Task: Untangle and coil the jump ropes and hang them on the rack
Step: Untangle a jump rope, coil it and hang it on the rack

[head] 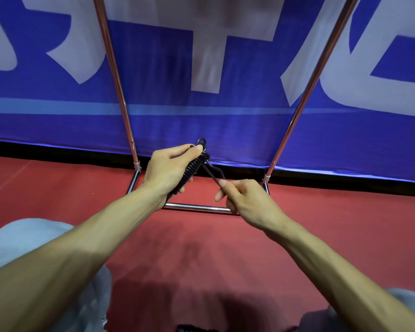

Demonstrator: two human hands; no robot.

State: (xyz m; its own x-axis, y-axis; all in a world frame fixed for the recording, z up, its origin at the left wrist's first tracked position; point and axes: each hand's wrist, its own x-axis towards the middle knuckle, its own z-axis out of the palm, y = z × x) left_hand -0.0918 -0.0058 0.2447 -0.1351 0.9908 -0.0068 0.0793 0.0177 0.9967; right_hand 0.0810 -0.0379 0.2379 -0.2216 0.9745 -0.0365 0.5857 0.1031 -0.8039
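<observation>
Grey trousers (pixel 29 240) fill the lower corners of the frame, and two bare forearms reach up over the red floor (pixel 177 259) toward the middle. At centre frame, the left hand (pixel 168 168) curls its fingers and thumb round a tightly wound black jump rope (pixel 193 167), while just to its lower right the right hand (pixel 242 197) pinches the free strand (pixel 212 174), drawn straight from the bundle. Beyond the hands stands the chrome rack (pixel 197 207), its base bar on the floor and two uprights rising before a blue and white banner (pixel 225 121).
</observation>
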